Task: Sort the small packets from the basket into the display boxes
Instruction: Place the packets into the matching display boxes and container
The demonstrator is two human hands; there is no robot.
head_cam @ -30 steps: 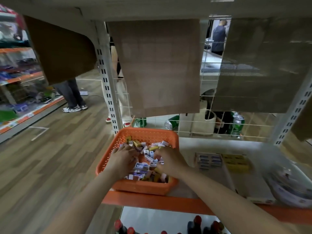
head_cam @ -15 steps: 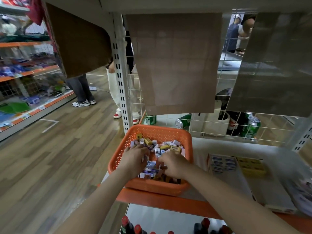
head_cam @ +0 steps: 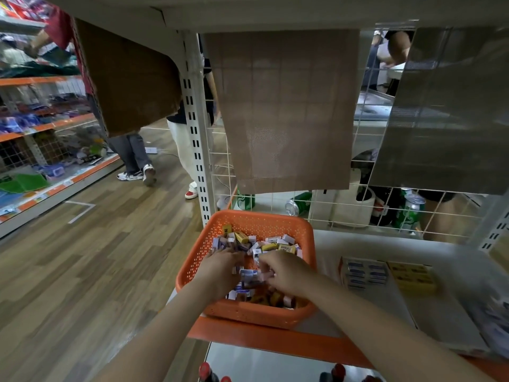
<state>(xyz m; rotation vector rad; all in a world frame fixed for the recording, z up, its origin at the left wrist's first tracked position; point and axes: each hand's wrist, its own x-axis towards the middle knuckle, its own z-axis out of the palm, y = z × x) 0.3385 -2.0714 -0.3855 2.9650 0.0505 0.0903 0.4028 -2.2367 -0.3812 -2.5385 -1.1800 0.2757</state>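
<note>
An orange perforated basket stands at the left end of the shelf, filled with several small white-purple and yellow packets. Both my hands are inside it. My left hand lies on the heap with fingers curled among white-purple packets. My right hand curls over packets beside it; a white-purple packet shows between the two hands. What each hand grips is hidden by the fingers. To the right on the shelf lie a display box of white-purple packets and a display box of yellow packets.
The shelf has an orange front edge and a wire grid back. Brown cardboard sheets hang above. Green cans stand behind the grid. Bottle tops show on the shelf below. People's legs stand in the aisle at left.
The view has shifted, so the basket sits further right in frame. Both hands have stayed in the basket, rummaging among the packets and drawing closer together.
</note>
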